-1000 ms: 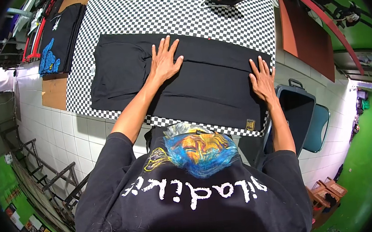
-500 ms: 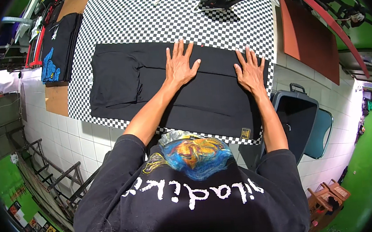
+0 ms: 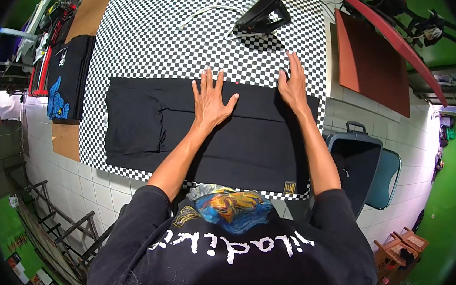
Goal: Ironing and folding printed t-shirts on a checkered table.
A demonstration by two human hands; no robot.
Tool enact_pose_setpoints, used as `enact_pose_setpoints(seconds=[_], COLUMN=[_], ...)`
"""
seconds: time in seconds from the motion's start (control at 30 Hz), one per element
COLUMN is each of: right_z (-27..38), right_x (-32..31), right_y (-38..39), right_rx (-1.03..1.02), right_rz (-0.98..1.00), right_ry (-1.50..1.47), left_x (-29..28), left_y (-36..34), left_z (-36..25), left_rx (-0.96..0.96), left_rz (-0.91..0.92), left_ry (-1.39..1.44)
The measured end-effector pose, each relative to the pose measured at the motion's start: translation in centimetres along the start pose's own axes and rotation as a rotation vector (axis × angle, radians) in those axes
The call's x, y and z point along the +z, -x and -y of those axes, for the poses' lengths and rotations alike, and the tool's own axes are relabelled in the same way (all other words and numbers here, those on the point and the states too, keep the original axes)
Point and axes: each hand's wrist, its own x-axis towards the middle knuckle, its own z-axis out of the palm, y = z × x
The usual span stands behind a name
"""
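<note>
A black T-shirt, folded long and narrow, lies across the checkered cloth in front of me. A folded sleeve section shows at its left, and a small yellow-printed mark sits at its lower right corner. My left hand rests flat on the upper middle of the shirt, fingers spread. Near the shirt's right end is my right hand, turned partly on its side with fingers stretched out past the far edge; whether it touches the fabric I cannot tell. Beyond the hands a black iron stands tilted up on the cloth.
Folded black shirts with a blue print are stacked at the table's left. The checkered cloth covers the table, and a white cord lies on it. At the right are a dark bin, a teal chair and a reddish-brown board.
My right hand has shifted left across the shirt and turned from flat and spread to partly on its side. My left hand stays on the fabric. The whole view has tilted slightly.
</note>
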Motion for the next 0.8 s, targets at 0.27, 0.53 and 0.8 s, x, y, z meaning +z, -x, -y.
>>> enact_pose_setpoints(seconds=[0.27,0.53,0.8], right_z=[-0.6,4.0,5.4], right_x=[6.0,-0.9,-11.3], right_y=[-12.6,-15.4,-6.0], right_rx=[0.18,0.142,-0.329], right_rz=[-0.242,-0.238,0.204], right_ry=[-0.622,-0.222,0.247], left_x=[-1.1,-1.6,-2.1], left_y=[2.3,3.8,7.3], left_z=[0.7,0.7,0.9], left_rx=[-0.038,-0.043,-0.012], left_rz=[0.007,0.027,0.021], left_ry=[0.054,0.046,0.073])
